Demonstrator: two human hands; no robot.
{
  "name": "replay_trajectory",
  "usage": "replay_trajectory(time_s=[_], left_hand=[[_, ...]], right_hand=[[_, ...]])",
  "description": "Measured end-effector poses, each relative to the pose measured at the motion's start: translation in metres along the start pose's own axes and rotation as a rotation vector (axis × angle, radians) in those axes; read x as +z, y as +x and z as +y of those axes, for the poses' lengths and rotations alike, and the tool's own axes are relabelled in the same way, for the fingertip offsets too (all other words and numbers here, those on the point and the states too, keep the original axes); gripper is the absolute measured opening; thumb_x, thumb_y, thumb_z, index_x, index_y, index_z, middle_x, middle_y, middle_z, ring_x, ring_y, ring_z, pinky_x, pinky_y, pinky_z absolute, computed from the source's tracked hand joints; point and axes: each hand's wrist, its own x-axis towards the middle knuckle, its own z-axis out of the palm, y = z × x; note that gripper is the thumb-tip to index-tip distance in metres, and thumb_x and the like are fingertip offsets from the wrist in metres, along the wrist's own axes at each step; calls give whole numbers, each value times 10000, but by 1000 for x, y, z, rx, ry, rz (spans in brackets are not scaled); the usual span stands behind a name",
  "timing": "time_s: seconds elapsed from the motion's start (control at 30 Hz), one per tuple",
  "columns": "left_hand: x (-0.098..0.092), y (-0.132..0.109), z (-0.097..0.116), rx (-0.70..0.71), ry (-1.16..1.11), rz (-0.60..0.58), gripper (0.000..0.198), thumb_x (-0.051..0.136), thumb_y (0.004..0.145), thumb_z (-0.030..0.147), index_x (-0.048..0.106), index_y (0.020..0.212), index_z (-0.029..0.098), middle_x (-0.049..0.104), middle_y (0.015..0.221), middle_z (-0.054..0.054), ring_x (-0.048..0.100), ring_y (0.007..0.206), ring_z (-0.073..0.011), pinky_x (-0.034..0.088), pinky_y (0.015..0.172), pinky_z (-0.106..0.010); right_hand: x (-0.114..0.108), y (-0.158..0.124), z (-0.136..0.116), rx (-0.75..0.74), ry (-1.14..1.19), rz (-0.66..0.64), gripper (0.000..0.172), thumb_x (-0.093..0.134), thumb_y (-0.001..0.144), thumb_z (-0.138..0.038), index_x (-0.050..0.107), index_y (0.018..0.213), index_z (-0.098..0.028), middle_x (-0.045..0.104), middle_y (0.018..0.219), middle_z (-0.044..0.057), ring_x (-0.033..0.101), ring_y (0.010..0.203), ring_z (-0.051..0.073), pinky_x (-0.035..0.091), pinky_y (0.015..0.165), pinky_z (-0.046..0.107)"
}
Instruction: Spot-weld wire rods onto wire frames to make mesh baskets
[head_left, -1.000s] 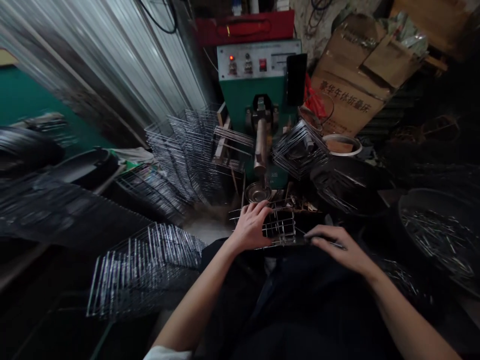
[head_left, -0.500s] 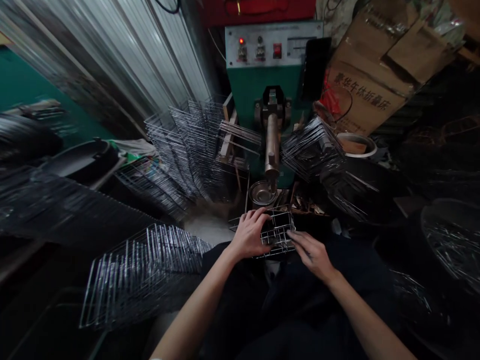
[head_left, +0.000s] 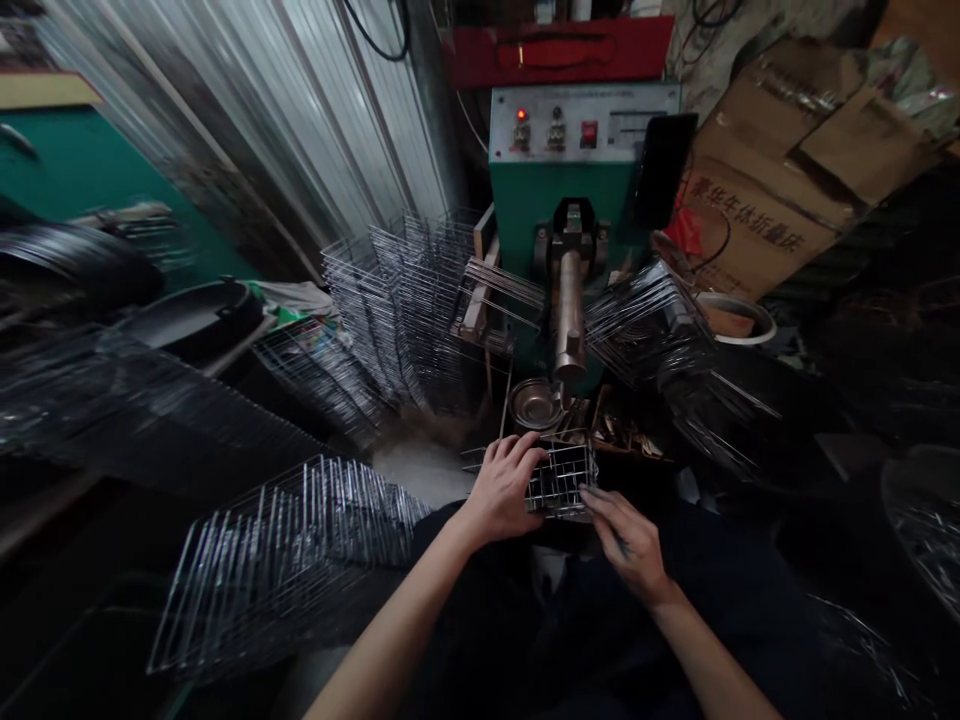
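Observation:
A small wire rack (head_left: 564, 478) of crossed metal bars lies in front of me, below the machine's metal arm. My left hand (head_left: 506, 490) is closed round its left part, fingers curled over the top bars. At the rack's right edge is my right hand (head_left: 626, 535), its fingers closed together; the fingertips meet the rack's corner, and whatever they pinch is too small to make out. Just beyond the rack stands a round metal dish (head_left: 537, 403), under the cylindrical metal arm (head_left: 569, 310).
A green machine (head_left: 517, 195) with switches stands ahead. Stacked wire racks (head_left: 397, 310) are at its left, another stack (head_left: 300, 540) nearer at the left. Wire parts (head_left: 649, 315), a white bowl (head_left: 757, 320) and a cardboard box (head_left: 750, 190) are on the right.
The whole view has shifted, so the machine sits lower and further right. The wire rack now looks tilted differently between my hands. Both hands stay at it.

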Motion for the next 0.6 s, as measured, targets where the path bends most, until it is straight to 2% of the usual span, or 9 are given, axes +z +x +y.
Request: replay_trajectory(time_s=[0.23, 0.43, 0.6], left_hand=[[-14, 20, -18, 41, -43, -54, 793, 818, 556, 376, 498, 1265, 219, 448, 1487, -133, 443, 1287, -341, 377, 1057, -493], [-19, 31, -29, 26, -26, -68, 813, 836, 545, 374, 493, 1266, 224, 423, 1499, -136, 440, 1293, -354, 374, 1060, -505], [-24, 35, -36, 29, -17, -74, 790, 835, 571, 396, 495, 1259, 208, 448, 1468, -139, 462, 1262, -345, 381, 1051, -499]], right_hand=[[9, 21, 1, 105, 68, 27, 352, 549, 971, -148, 668, 1259, -310, 708, 1176, 49, 675, 1094, 233, 579, 955, 420], [16, 36, 5, 107, 95, 58, 316, 555, 972, -159, 683, 1220, -307, 714, 1161, 42, 681, 1077, 227, 570, 949, 414], [18, 44, -2, 102, 114, 66, 288, 570, 967, -147, 692, 1192, -278, 722, 1131, 49, 688, 1045, 205, 570, 934, 369]])
